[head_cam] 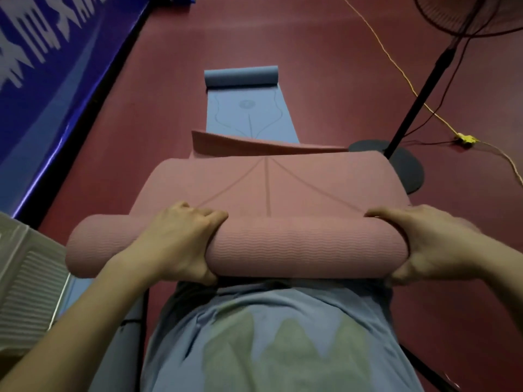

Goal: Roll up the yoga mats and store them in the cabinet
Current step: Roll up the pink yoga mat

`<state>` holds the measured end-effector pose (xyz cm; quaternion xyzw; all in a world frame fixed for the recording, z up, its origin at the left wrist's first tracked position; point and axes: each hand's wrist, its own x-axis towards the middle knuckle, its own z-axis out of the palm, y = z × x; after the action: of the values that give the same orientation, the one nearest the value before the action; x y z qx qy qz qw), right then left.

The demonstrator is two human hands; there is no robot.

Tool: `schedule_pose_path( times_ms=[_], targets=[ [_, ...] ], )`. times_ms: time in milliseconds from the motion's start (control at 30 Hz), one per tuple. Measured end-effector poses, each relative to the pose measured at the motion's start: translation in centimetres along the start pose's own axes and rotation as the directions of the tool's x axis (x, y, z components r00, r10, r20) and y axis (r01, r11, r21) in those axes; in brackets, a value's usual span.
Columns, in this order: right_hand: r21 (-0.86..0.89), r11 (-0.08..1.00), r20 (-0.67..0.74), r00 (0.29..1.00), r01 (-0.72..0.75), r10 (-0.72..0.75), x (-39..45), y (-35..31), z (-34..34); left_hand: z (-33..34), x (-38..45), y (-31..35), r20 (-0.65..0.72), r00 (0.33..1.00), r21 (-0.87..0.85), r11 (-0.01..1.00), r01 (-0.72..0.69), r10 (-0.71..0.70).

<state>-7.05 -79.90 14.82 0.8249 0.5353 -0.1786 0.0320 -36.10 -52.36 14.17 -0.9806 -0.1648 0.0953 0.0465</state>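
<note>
A pink yoga mat (297, 244) is partly rolled into a thick roll held at waist height in front of me, its loose part draping away toward the floor. My left hand (175, 241) grips the roll left of its middle, fingers over the top and thumb underneath. My right hand (430, 244) grips the roll's right end the same way. Farther off, a blue yoga mat (249, 114) lies flat on the red floor, its far end curled into a small roll (240, 76). No cabinet is in view.
A standing fan's black pole (418, 100) and round base (407, 168) stand right of the mats, with a yellow cable (396, 63) trailing across the floor. A blue banner wall (42, 80) runs along the left. A pale ribbed object (25, 278) sits at lower left.
</note>
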Motion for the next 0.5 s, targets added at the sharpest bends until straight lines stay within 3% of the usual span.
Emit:
schedule_pose_path(
  times_ms=[167,267,433,500],
  targets=[
    [0.119,0.993,0.156,0.987,0.012,-0.031,-1.7,0.9,0.7,-1.6,-1.8,1.6,0.188,0.982,-0.145,0.989,0.002,0.026],
    [0.17,0.985,0.08,0.996,0.017,-0.031,-1.7,1.3,1.8,-1.5,-1.1,1.5,0.212,0.977,-0.243,0.969,0.039,0.014],
    [0.452,0.892,-0.046,0.999,0.014,0.007,-0.9,2.7,2.5,-1.0,1.9,-0.2,0.3,0.953,-0.4,0.912,0.086,0.042],
    [0.487,0.872,-0.08,0.997,0.046,-0.008,-0.3,2.7,2.3,-0.7,2.7,-0.9,0.332,0.941,-0.465,0.879,0.108,0.06]
  ],
)
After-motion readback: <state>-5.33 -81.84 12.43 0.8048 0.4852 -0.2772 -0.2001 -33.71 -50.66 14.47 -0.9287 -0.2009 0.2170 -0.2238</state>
